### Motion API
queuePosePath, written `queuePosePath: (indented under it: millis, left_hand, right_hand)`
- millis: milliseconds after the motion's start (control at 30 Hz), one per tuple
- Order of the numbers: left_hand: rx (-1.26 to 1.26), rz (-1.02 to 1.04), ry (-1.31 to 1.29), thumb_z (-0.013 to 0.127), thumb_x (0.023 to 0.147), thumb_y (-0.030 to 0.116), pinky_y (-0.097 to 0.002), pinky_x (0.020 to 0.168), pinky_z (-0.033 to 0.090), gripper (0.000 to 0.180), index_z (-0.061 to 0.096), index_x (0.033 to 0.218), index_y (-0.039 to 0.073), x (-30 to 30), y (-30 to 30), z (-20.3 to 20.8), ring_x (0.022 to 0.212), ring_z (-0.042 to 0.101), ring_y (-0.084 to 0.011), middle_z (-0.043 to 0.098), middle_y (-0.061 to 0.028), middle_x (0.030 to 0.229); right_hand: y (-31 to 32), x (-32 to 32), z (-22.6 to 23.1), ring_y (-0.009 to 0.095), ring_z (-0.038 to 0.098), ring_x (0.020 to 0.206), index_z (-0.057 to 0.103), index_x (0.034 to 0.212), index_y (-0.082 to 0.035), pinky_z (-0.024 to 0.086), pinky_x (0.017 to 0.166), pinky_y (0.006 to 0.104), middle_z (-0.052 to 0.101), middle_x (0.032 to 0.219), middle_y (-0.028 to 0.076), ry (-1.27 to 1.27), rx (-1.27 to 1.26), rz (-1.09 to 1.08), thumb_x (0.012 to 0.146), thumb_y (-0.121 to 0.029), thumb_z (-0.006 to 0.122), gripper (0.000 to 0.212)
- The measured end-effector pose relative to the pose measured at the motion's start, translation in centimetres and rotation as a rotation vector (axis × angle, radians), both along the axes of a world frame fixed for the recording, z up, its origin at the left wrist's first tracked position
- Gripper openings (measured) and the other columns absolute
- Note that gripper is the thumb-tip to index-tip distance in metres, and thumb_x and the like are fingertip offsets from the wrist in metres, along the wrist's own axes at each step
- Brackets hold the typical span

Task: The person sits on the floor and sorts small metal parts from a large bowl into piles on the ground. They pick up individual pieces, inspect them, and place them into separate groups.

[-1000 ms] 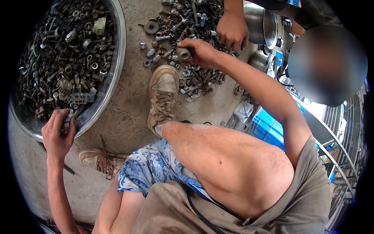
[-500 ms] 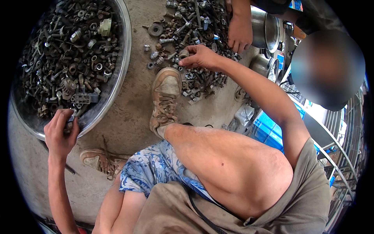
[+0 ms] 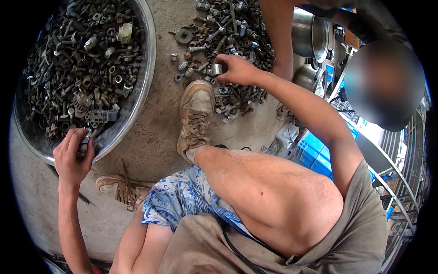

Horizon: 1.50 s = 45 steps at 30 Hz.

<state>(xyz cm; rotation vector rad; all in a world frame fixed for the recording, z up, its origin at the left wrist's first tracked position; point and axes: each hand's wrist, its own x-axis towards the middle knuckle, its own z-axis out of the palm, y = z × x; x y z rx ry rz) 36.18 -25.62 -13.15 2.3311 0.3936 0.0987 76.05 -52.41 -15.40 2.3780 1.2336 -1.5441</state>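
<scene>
Bare concrete floor (image 3: 155,105), grey-brown, stained in patches. Upper right: large shiny metal pot (image 3: 305,34); a second metal vessel (image 3: 305,76) just below it. Farther down, a crumpled clear plastic bag (image 3: 287,135) on the ground, beside a bright blue crate (image 3: 314,154). Far right edge: metal rack (image 3: 408,153), bars bent by the lens. Lower left: thin dark rod (image 3: 84,197) lying on the concrete.

The left forearm (image 3: 70,219) rises almost straight from the lower edge, its hand (image 3: 73,153) bent forward with curled fingers and the thumb slightly apart. The right arm (image 3: 310,107) bends at the elbow, forearm slanting toward the upper left, the right hand (image 3: 238,70) pinching between thumb and forefinger.
</scene>
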Motion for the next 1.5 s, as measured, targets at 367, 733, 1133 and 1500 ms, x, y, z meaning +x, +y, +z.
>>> queuePosePath:
  millis: [367, 733, 1133, 1500]
  left_hand:
    - [-0.003, 0.002, 0.003, 0.070, 0.075, -0.001, -0.0361, 0.065, 0.051, 0.022, 0.062, 0.095, 0.000, -0.1, 0.0, 0.1, 0.073, 0.063, -0.0319, 0.063, -0.0130, 0.087]
    - [-0.055, 0.014, 0.057, 0.067, 0.077, -0.002, -0.0375, 0.069, 0.051, 0.020, 0.061, 0.096, -0.002, -0.4, 0.0, -0.1, 0.077, 0.063, -0.0355, 0.062, -0.0159, 0.088]
    - [0.015, 0.002, 0.007, 0.072, 0.075, 0.002, -0.0350, 0.063, 0.051, 0.021, 0.062, 0.094, 0.002, -0.2, 0.1, -0.2, 0.073, 0.064, -0.0293, 0.063, -0.0112, 0.086]
    - [-0.004, 0.016, 0.021, 0.070, 0.075, 0.000, -0.0364, 0.066, 0.051, 0.021, 0.061, 0.094, 0.000, -0.5, 0.1, -0.2, 0.076, 0.064, -0.0321, 0.063, -0.0131, 0.088]
  right_hand:
    - [2.4, -1.7, -0.4, 0.035, 0.060, 0.110, 0.058, 0.122, -0.008, 0.049, 0.093, 0.0438, 0.064, 0.117, 0.015, -0.105, 0.182, 0.367, 0.084, -0.031, 0.068, 0.046]
    - [5.9, -2.2, 2.0, 0.033, 0.062, 0.095, 0.056, 0.105, -0.008, 0.052, 0.079, 0.0415, 0.058, 0.102, 0.010, -0.193, 0.594, 0.284, 0.076, -0.027, 0.074, 0.038]
    - [6.4, -3.3, -1.3, 0.032, 0.064, 0.094, 0.058, 0.108, -0.006, 0.053, 0.079, 0.0400, 0.064, 0.100, 0.012, -0.165, 0.513, 0.450, 0.073, -0.017, 0.074, 0.040]
    - [9.9, -3.4, -3.8, 0.035, 0.062, 0.097, 0.053, 0.107, -0.006, 0.052, 0.080, 0.0446, 0.063, 0.097, 0.015, -0.232, 0.592, 0.461, 0.074, -0.017, 0.073, 0.041]
